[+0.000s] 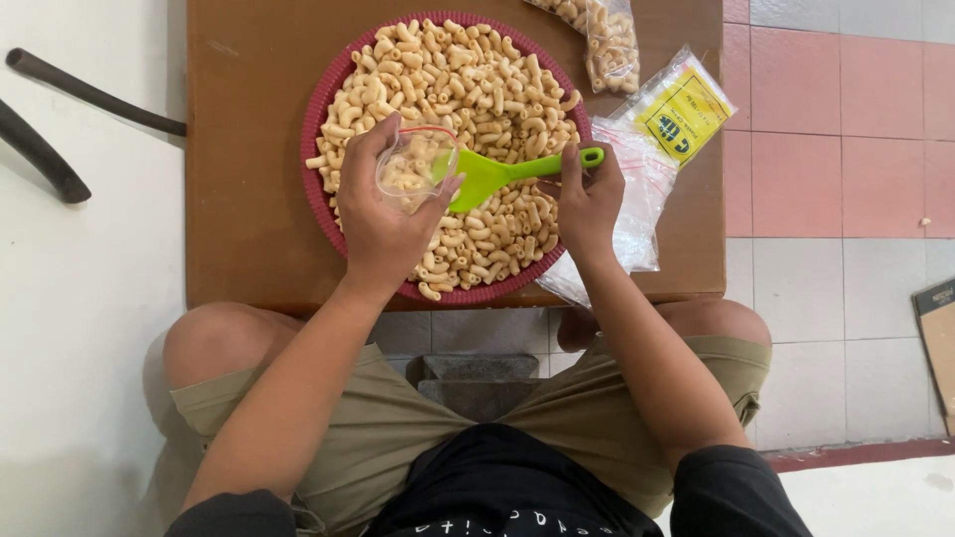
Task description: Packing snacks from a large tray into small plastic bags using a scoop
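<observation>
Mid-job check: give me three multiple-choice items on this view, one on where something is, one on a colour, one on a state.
1. Where do the empty clear bags lie?
A. On the brown table, on the person's right of the tray
B. On the person's lap
C. Inside the tray

2. What colour is the scoop?
A. Red
B. Green
C. White

3. What state is the small clear bag in the left hand?
A. Sealed and lying flat
B. Held open, with some macaroni inside
C. Torn in two

Answers:
1. A, the stack sits on the table beside the round red tray.
2. B, the scoop in the right hand is bright green, its blade at the bag's mouth.
3. B, the left hand's fingers hold the mouth open, and pieces of macaroni show through the plastic.
</observation>
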